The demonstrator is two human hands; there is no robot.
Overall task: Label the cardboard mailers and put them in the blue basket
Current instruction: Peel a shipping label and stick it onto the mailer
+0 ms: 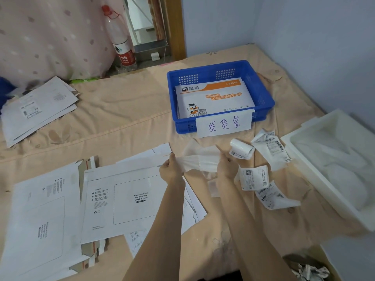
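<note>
Head view shows both hands held over the bed (pixel 125 118), stretching a white backing strip (pixel 199 162) between them. The left hand (pixel 171 171) has its fingers pinched on the strip's left end, and the right hand (pixel 226 168) has its fingers pinched on the right end. Just below the left fingers lies a cardboard mailer (pixel 125 201) with its waybill box unlabelled, atop others. Beyond the fingers sits the blue basket (pixel 261 94), holding one orange-printed mailer (pixel 213 98). Loose labels (pixel 253 177) lie just right of the right fingers, near a white tray (pixel 304 151).
</note>
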